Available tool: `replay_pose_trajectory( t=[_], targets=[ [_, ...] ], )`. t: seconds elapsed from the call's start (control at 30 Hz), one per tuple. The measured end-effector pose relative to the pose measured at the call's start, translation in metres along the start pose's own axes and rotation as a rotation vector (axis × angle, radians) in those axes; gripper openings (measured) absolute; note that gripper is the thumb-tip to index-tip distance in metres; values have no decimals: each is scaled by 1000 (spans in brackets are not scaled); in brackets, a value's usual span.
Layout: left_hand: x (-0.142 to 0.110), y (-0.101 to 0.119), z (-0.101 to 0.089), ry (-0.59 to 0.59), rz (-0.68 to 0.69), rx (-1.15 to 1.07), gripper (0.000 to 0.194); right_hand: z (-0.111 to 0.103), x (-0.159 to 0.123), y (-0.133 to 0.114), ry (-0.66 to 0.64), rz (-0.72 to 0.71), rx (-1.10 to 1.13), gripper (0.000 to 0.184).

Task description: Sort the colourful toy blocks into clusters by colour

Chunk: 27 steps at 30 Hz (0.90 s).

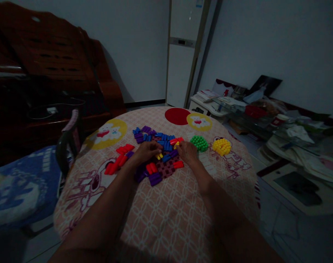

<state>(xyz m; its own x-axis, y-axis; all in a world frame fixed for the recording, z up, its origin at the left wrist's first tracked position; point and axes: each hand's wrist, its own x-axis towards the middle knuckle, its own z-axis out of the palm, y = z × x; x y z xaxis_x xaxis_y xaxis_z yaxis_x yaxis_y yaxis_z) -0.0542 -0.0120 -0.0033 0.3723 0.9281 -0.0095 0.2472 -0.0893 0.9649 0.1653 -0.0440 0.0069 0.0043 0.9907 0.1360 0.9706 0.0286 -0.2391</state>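
My right hand [187,152] is closed, its fingertips pinching a small yellow toy block [176,145] beside the blue blocks [166,145]. To the left, my left hand [147,150] has its fingers drawn together over the pile, just above another yellow block [159,156]; whether it grips anything is hidden. Under and around the hands lie ribbed plastic blocks: red blocks [151,168], purple blocks [155,179] and more blue ones. Some sit close to a dark maroon pegged piece [166,170], which they partly cover.
A green knobbly cluster [199,143] and a yellow knobbly cluster [221,146] stand right of my hand on the patterned tablecloth [166,212]. A chair [62,153] with a blue cushion is at the left. Along the right runs a cluttered glass-topped low table [245,115].
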Motion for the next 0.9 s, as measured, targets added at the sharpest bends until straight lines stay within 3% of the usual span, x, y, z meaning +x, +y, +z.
replay_pose_trajectory(
  t=[0.13,0.27,0.47,0.57,0.7,0.9],
  targets=[
    [1,-1,0,6,0,8,51,-5,1,-1,45,46,73,33],
    [1,-1,-1,-12,-39,-25,51,-23,8,15,226,76,235,29],
    [-2,-1,-2,-20,-33,-40,50,-71,13,93,573,236,381,28],
    [-1,-2,-2,-11,-32,-31,49,-91,0,141,686,457,198,26],
    [0,-2,-1,-3,-51,-45,47,-92,-20,182,593,659,-20,31],
    [1,-2,0,5,-50,-37,41,-72,-25,193,305,714,-205,39]
  ],
)
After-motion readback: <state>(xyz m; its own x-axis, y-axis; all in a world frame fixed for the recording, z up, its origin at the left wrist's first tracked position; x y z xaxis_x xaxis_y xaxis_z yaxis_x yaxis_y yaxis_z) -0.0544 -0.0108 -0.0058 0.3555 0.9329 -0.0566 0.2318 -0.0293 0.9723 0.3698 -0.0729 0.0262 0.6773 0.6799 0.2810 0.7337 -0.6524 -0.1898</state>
